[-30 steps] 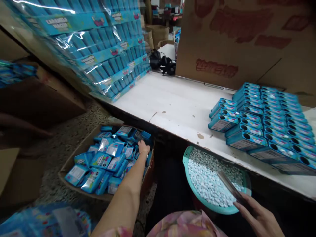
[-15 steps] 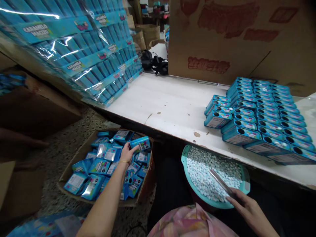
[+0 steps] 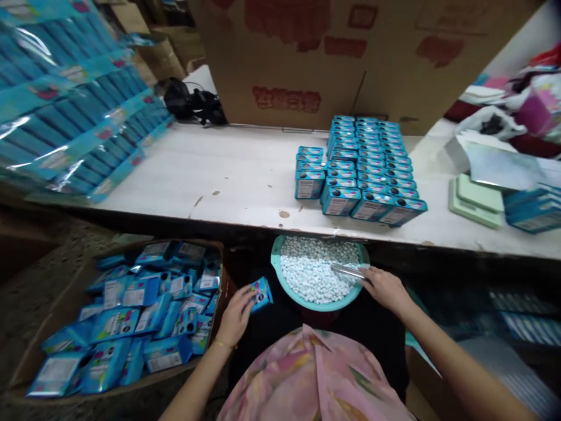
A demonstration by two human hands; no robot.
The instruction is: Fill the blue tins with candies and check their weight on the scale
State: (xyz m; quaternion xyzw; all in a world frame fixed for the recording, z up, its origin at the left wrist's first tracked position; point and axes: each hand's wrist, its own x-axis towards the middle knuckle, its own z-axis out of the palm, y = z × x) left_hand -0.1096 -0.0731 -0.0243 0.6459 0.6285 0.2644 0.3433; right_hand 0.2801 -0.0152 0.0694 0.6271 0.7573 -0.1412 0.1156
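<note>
Between the carton and the basin, my left hand (image 3: 236,316) is closed around a small blue candy box (image 3: 262,294). My right hand (image 3: 385,287) grips a metal scoop (image 3: 347,271), a narrow tube-like one, whose far end lies over the pale candies (image 3: 307,275). These small white and light-blue pieces fill a turquoise basin (image 3: 277,257) on my lap. To my left, a cardboard carton (image 3: 223,275) holds many more blue boxes (image 3: 116,321) in a jumble. On the table, rows of upright blue boxes (image 3: 368,169) show dark round holes in their tops.
The white table (image 3: 236,175) runs across in front of me. Plastic-wrapped display packs (image 3: 65,111) stand at its left end. Behind is a large cardboard sheet (image 3: 284,64). A pale green device (image 3: 475,202), perhaps a scale, sits at right. Black straps (image 3: 193,102) lie at the back.
My left hand has lifted the candy box out of the carton and brought it right, towards the basin. The scoop stays in my right hand over the candies. My view has swung right.
</note>
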